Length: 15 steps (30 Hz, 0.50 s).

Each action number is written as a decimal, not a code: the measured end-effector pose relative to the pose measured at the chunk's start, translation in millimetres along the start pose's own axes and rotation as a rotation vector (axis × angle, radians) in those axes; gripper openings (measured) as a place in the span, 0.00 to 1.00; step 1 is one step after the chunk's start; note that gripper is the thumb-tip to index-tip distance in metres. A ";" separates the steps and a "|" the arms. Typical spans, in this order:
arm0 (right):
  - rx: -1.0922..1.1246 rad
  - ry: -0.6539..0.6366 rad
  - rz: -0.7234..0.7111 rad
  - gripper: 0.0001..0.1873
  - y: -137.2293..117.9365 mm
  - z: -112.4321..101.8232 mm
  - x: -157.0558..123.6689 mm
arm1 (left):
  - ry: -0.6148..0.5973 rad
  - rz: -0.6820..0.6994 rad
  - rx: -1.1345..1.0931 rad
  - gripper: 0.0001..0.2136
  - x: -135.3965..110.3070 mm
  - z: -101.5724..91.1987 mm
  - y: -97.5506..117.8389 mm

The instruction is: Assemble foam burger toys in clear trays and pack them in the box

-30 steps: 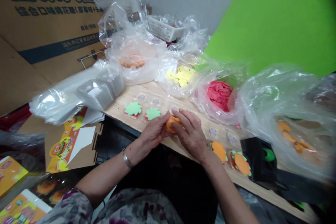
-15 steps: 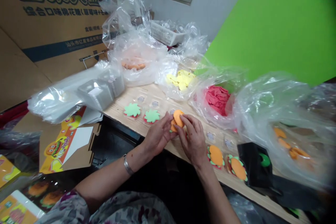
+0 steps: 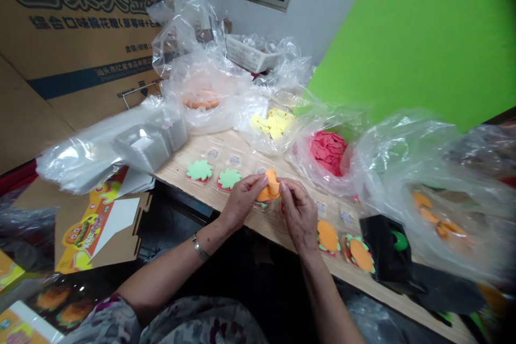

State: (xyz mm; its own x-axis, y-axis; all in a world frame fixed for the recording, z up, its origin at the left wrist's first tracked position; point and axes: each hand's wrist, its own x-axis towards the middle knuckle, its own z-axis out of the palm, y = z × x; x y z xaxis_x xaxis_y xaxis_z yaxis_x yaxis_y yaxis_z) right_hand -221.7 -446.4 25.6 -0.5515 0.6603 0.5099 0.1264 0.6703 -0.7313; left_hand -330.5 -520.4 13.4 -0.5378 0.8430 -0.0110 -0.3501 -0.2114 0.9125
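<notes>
Our left hand [image 3: 242, 203] and right hand [image 3: 300, 216] pinch the orange foam piece [image 3: 271, 187] between our fingers, its long axis upright.

Item, orange foam discs [image 3: 271, 187]: I log them now pinched together and standing nearly on edge at centre frame, bent, where half a second ago they lay overlapped and flatter. Item, left hand [image 3: 242, 201]: shifted to the left side of the discs, fingers now pressing there. Item, right hand [image 3: 300, 215]: raised, fingertips now at the discs' right edge.
</notes>
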 end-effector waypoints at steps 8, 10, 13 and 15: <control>0.131 0.010 0.213 0.14 -1.3 -3.6 -1.4 | 0.143 0.224 0.402 0.18 1.3 -2.3 -4.1; 0.224 0.014 0.283 0.15 -1.2 -2.0 -2.4 | 0.153 0.255 0.453 0.14 2.0 -2.9 -4.5; 0.342 0.045 0.330 0.16 0.2 2.8 -4.6 | 0.141 0.329 0.523 0.11 2.9 -2.7 -5.7; 0.331 0.085 0.299 0.17 1.8 5.7 -6.3 | 0.107 0.416 0.553 0.09 3.4 -1.6 -6.8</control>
State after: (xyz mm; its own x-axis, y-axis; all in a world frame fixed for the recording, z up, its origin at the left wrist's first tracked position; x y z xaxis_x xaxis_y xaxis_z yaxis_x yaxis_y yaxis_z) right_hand -222.7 -451.3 18.5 -0.4593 0.8431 0.2796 -0.0082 0.3108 -0.9505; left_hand -331.2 -516.9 6.4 -0.6252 0.6873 0.3698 0.3274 -0.1991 0.9237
